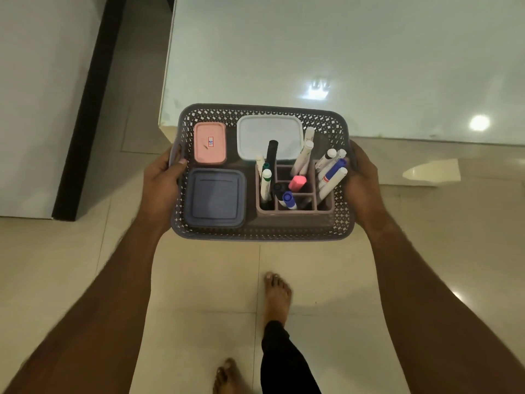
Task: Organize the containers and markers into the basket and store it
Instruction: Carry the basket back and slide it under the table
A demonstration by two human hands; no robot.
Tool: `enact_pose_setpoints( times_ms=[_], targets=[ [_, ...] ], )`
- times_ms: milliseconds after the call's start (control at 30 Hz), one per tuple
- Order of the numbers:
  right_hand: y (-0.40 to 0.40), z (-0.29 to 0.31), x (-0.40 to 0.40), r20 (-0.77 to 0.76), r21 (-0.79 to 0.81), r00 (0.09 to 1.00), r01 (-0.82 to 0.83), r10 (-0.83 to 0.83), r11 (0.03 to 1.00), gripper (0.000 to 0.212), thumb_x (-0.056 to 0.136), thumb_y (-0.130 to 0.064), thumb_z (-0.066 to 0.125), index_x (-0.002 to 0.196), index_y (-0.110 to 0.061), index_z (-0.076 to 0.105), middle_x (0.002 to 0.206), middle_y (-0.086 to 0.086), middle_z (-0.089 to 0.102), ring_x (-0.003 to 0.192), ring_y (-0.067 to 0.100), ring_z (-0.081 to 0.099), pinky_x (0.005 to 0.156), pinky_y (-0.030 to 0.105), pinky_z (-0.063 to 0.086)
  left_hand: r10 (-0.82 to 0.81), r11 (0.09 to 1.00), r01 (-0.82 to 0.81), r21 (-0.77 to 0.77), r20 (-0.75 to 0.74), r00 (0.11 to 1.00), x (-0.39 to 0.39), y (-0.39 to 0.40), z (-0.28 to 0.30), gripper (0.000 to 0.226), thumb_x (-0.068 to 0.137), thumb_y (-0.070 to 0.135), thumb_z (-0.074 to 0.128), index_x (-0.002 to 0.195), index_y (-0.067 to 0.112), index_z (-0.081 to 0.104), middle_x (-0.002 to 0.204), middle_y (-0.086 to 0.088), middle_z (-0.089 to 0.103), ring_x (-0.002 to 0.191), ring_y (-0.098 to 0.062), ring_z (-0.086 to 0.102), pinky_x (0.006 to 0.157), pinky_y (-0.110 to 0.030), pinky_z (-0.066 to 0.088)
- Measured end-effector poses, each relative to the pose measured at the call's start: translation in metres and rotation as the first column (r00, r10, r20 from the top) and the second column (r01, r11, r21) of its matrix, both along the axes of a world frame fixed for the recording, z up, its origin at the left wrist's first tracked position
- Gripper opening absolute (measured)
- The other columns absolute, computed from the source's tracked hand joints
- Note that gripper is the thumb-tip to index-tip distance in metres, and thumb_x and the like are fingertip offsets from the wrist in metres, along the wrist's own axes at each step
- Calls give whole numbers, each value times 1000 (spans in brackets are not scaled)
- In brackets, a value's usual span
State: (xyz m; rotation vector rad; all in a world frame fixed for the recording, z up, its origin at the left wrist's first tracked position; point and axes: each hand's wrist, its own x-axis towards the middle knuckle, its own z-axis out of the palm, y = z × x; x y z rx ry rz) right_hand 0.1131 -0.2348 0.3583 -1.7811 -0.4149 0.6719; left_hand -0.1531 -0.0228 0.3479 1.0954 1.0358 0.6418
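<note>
As two bare feet (277,291) stand on the cream floor tiles (199,280) at the bottom of the view, one leg in a dark trouser leg (284,359), a person carries a grey perforated basket (261,233) out in front at arm's length, clear of the floor. The left hand (162,186) is closed around the basket's left end, thumb hooked over the rim beside the handle opening; the right hand (362,183) is wrapped around the right end, its fingers hidden behind the wall.

Inside, nearest the carrier on the left, lies a square container with a dark blue lid (214,197). Beside it on the right stands a mauve compartmented pen holder (294,213), its cells stuffed with markers (331,173) that lean outward, among them white barrels with blue, green and black caps, plus a pink highlighter (297,183) near the middle. Farther back on the left sits a small pink-lidded container (210,142) bearing a small sticker, and to its right, at the far side, a larger container with a pale white lid (270,132), partly covered by the marker tips.

Beyond the basket, a glossy white tabletop (341,52) reflects ceiling lights, its near corner lying just under the basket's far edge. To the left, a white panel with a dark edge strip (88,109) rises from the floor.
</note>
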Motion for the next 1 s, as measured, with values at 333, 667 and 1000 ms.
enact_pose_setpoints(
  times_ms=[333,667,1000],
  targets=[
    [-36,-80,-51,-28,11,999,43,-43,999,37,103,-3,48,131,-17,66,120,0,76,111,17,72,83,18,57,19,1000,-19,-10,-3,1000,-54,-34,-95,33,100,6,53,112,20,80,109,-5,80,100,-23,77,83,-35,64],
    [-23,-188,-45,-71,64,997,5,-1,998,35,104,0,47,133,-11,65,123,9,74,112,26,72,88,27,61,28,999,-27,40,-40,999,-47,-22,-206,32,98,6,53,116,13,77,108,-7,80,99,-24,76,82,-38,63],
    [11,-289,8,-33,128,999,-6,10,992,32,106,-10,44,127,-15,68,111,-1,79,102,17,76,80,25,61,47,996,-46,71,-4,999,7,15,-287,32,99,0,50,115,11,76,107,-8,79,96,-24,75,82,-33,62]
  ],
)
